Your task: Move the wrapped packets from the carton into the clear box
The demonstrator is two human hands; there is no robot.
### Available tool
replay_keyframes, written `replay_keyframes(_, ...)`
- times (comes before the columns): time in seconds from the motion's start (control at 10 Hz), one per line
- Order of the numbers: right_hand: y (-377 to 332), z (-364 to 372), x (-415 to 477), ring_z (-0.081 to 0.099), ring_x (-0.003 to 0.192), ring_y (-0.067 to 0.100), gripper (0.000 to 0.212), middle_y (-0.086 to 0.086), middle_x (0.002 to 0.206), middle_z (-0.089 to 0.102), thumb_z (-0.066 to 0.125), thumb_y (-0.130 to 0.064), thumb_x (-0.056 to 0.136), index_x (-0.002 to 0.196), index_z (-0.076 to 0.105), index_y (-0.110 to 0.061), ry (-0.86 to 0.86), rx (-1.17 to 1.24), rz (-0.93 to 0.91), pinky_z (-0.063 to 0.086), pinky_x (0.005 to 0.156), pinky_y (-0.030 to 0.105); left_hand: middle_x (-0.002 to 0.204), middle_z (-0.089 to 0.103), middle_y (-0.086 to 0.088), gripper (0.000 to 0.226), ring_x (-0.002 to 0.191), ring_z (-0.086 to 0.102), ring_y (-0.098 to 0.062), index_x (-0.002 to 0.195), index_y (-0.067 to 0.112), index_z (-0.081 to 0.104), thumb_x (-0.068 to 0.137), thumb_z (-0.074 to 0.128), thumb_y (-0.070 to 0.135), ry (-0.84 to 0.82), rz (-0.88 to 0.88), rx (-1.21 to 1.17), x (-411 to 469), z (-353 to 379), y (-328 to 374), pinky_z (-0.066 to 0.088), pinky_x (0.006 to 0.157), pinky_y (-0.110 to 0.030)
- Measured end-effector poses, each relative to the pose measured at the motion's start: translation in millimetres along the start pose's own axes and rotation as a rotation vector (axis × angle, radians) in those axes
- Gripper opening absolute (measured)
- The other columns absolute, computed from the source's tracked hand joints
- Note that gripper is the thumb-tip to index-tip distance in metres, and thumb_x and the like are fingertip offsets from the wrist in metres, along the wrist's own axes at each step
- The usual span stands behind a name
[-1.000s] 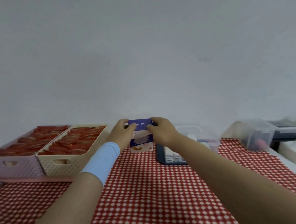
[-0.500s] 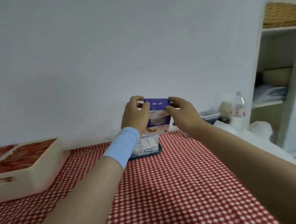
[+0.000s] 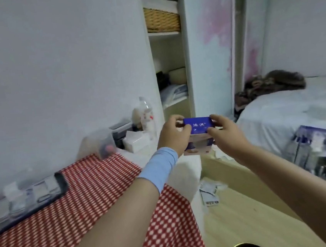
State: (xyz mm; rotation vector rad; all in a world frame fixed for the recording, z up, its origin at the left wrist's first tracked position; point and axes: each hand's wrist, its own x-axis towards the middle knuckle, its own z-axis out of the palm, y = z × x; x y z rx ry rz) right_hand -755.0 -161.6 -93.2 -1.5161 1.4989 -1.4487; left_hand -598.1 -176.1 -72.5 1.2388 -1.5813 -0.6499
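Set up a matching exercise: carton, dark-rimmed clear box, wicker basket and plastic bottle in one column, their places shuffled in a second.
Things:
1. carton
2. dark-rimmed clear box
3. wicker basket
4. plastic bottle

Places:
A. on a cupboard shelf
B. on the red checked cloth
C. gripped between the left hand and the right hand
D. upright near the wall, past the cloth's far end

Pairs: 1-C; 2-B; 3-A; 4-D

Both hands hold a small blue-topped cardboard carton (image 3: 198,131) in the air, left hand (image 3: 174,135) and right hand (image 3: 226,131) gripping its sides. A clear plastic box (image 3: 23,200) rests on the red-and-white checked tablecloth (image 3: 96,190) at left.
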Motion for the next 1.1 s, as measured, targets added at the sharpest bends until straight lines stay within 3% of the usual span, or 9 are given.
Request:
replay_keyframes(0.2, 92.7, -73.7, -25.0, 0.063, 0.094, 0.011, 0.052, -0.002, 0.124, 0.055, 0.054, -0.011, 0.095, 0.145, 0.043, -0.017, 0.121, -0.033, 0.207, 0.061, 0.08, 0.039, 0.114, 0.063, 0.002, 0.02, 0.1, 0.064, -0.017, 0.108, 0.03, 0.054, 0.09, 0.061, 0.028, -0.215, -0.072, -0.015, -17.9, 127.9, -30.2, 0.061, 0.076, -0.037)
replay_keyframes(0.4, 231.5, -88.7, -69.4, 0.067, 0.096, 0.021, 0.052, 0.007, 0.119, 0.066, 0.057, -0.008, 0.082, 0.134, 0.055, -0.01, 0.18, -0.048, 0.541, 0.057, 0.07, 0.036, 0.122, 0.054, 0.001, 0.026, 0.089, 0.06, -0.012, 0.116, 0.029, 0.058, 0.09, 0.057, 0.026, -0.456, -0.298, 0.09, -70.0, 232.3, -117.5, 0.046, 0.055, -0.014)
replay_keyframes(0.5, 292.8, -78.9, -96.3, 0.067, 0.094, 0.023, 0.057, 0.009, 0.12, 0.063, 0.056, -0.006, 0.084, 0.141, 0.047, -0.009, 0.153, -0.006, 0.709, 0.058, 0.068, 0.036, 0.125, 0.059, -0.003, 0.031, 0.095, 0.064, -0.013, 0.121, 0.028, 0.057, 0.09, 0.057, 0.027, -0.577, -0.426, 0.123, -98.5, 264.5, -171.5, 0.051, 0.053, -0.015)
replay_keyframes(0.6, 337.7, -65.1, -118.9, 0.067, 0.093, 0.024, 0.057, 0.012, 0.122, 0.06, 0.055, -0.003, 0.088, 0.143, 0.042, -0.007, 0.124, -0.006, 0.841, 0.058, 0.065, 0.033, 0.122, 0.061, -0.004, 0.039, 0.099, 0.064, -0.019, 0.13, 0.023, 0.054, 0.092, 0.056, 0.024, -0.698, -0.543, 0.163, -120.1, 283.4, -213.8, 0.056, 0.062, -0.022)
replay_keyframes(0.7, 377.7, -51.4, -136.1, 0.068, 0.092, 0.024, 0.056, 0.01, 0.117, 0.063, 0.055, -0.003, 0.087, 0.141, 0.043, -0.006, 0.082, -0.039, 0.925, 0.06, 0.068, 0.034, 0.127, 0.062, -0.003, 0.045, 0.107, 0.063, -0.022, 0.136, 0.021, 0.052, 0.092, 0.055, 0.026, -0.817, -0.636, 0.245, -133.7, 296.9, -248.9, 0.052, 0.087, -0.029)
replay_keyframes(0.8, 403.9, -40.3, -148.3, 0.067, 0.095, 0.023, 0.052, 0.006, 0.114, 0.064, 0.054, -0.003, 0.085, 0.136, 0.048, -0.007, 0.045, -0.086, 0.965, 0.056, 0.07, 0.03, 0.125, 0.064, -0.003, 0.038, 0.105, 0.061, -0.022, 0.127, 0.019, 0.057, 0.091, 0.053, 0.029, -0.953, -0.664, 0.329, -144.2, 305.2, -276.3, 0.049, 0.095, -0.031)
replay_keyframes(0.9, 426.4, -33.4, -154.7, 0.064, 0.102, 0.023, 0.055, 0.007, 0.123, 0.063, 0.055, -0.009, 0.082, 0.137, 0.048, -0.007, -0.027, -0.111, 0.979, 0.053, 0.067, 0.024, 0.143, 0.053, -0.003, 0.053, 0.125, 0.054, -0.024, 0.145, 0.017, 0.044, 0.095, 0.051, 0.034, -1.015, -0.717, 0.375, -149.4, 310.3, -291.7, 0.042, 0.106, -0.032)
replay_keyframes(1.0, 442.4, -31.1, -158.5, 0.065, 0.099, 0.024, 0.06, 0.005, 0.116, 0.068, 0.05, -0.024, 0.067, 0.126, 0.055, -0.012, -0.082, -0.142, 0.976, 0.055, 0.081, 0.034, 0.155, 0.04, -0.004, 0.062, 0.136, 0.044, -0.026, 0.153, 0.016, 0.03, 0.097, 0.05, 0.034, -1.067, -0.737, 0.414, -154.2, 310.3, -306.5, 0.037, 0.109, -0.031)
replay_keyframes(1.1, 461.6, -33.4, -162.9, 0.063, 0.111, 0.026, 0.08, 0.006, 0.126, 0.066, 0.046, -0.045, 0.058, 0.131, 0.055, -0.013, -0.082, -0.159, 0.957, 0.049, 0.089, 0.035, 0.155, 0.039, -0.004, 0.063, 0.136, 0.044, -0.026, 0.154, 0.02, 0.028, 0.098, 0.05, 0.035, -1.022, -0.741, 0.39, -154.6, 302.4, -309.1, 0.037, 0.108, -0.029)
